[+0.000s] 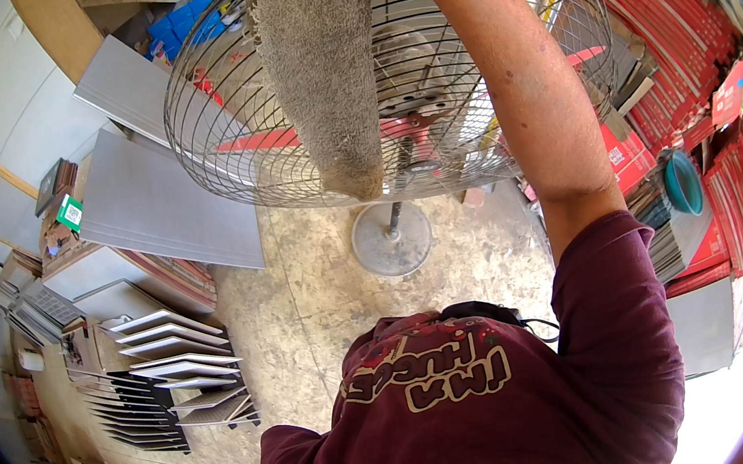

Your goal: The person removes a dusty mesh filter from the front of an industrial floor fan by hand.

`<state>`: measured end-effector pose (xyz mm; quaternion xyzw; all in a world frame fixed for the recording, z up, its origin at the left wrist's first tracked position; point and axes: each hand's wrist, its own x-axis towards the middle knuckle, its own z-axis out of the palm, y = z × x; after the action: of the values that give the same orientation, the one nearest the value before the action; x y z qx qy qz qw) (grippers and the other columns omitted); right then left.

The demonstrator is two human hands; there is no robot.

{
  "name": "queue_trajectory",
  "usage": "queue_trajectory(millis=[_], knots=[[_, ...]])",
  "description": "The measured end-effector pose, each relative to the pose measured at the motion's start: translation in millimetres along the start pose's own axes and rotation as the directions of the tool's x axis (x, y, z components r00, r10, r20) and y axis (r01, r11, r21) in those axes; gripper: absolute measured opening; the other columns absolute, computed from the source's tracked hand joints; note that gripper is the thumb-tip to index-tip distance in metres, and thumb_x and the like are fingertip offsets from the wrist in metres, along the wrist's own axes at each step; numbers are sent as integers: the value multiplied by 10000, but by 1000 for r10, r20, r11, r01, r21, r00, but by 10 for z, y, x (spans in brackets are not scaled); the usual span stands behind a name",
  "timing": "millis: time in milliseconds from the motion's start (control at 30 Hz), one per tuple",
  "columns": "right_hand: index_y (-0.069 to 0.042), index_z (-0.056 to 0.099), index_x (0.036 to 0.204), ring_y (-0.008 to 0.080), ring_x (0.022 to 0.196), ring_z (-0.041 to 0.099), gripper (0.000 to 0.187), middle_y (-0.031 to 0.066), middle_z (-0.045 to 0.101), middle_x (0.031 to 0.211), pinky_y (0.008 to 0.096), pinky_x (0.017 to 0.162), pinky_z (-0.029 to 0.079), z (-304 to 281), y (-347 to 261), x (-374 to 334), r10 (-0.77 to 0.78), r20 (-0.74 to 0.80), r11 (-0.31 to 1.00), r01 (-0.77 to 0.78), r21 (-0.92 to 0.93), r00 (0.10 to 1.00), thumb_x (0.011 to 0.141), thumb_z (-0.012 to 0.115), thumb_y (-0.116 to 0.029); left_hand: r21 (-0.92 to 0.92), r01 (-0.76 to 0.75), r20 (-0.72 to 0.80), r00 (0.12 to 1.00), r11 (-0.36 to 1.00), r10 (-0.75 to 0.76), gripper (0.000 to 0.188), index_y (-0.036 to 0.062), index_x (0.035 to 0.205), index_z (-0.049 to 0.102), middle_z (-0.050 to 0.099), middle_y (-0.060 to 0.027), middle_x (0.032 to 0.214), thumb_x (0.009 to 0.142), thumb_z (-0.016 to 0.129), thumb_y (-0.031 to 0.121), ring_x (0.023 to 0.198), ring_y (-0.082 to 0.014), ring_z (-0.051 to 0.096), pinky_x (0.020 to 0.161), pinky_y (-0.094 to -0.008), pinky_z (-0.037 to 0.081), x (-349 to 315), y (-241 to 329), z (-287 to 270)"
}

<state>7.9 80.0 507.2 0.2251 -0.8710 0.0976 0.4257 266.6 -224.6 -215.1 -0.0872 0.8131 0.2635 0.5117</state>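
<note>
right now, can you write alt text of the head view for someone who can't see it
A long grey-brown terry cloth hangs in front of a pedestal fan with round wire cage and red blades. The person's bare right forearm extends to the top edge, its hand out of view. Flat grey panels are at left, stacked red boxes at right.

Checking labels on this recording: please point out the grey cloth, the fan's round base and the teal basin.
Grey cloth (329, 81), head view: middle of its hanging length.
Fan's round base (392, 246), head view: its top face, near the pole.
Teal basin (683, 184), head view: middle of its visible surface.
</note>
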Motion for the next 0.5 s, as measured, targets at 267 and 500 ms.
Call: queue_trajectory(millis=[267, 500], knots=[[-30, 670, 722, 336, 730, 610, 319, 189, 621, 717, 406, 700, 485, 8, 16, 1, -12, -9, 1000, 12, -4, 1000, 726, 515, -309, -9, 1, -4, 1000, 1000, -2, 357, 51, 938, 630, 603, -118, 934, 737, 651, 346, 878, -233, 568, 751, -360, 452, -13, 4, 21], [-36, 672, 725, 332, 731, 611, 319, 186, 623, 722, 404, 700, 487, 4, 11, 10, -11, -2, 1000, 11, 17, 1000, 727, 513, -313, -17, 2, -7, 1000, 1000, -3, 350, 50, 932, 629, 605, -113, 918, 740, 651, 341, 863, -226, 570, 743, -356, 453, -27, 9, 36]])
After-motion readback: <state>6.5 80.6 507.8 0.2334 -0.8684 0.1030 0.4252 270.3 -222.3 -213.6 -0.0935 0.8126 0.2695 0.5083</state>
